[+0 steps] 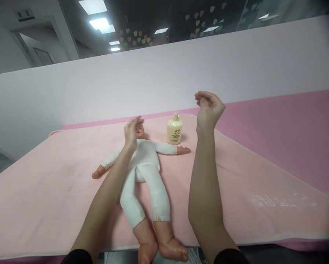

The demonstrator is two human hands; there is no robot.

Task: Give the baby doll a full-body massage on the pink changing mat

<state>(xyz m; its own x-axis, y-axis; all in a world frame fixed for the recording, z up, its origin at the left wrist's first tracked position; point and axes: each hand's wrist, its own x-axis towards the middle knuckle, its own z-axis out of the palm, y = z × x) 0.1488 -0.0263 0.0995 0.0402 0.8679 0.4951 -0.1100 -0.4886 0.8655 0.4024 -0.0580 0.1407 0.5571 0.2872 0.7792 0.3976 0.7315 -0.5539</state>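
Note:
A baby doll (146, 156) with a white cloth body lies on its back, its arms spread and its bare feet toward me. My left hand (131, 132) hovers by the doll's head (140, 132) and hides part of it. Its fingers are stretched out, slightly bent and blurred, with nothing seen in them. Raised to the right, my right hand (211, 108) is apart from everything, its fingers curled in close to the thumb. No object shows in it. A pale yellow pump bottle (174, 130) stands upright between my hands, just beyond the doll's outstretched arm (167, 148).
A pink towel (57, 190) lies under the doll and the bottle, over a darker pink surface (291, 135). Behind rises a low white wall (153, 77), topped by dark glass (175, 22) with heart stickers. The doll's feet (171, 247) reach past the towel's near edge.

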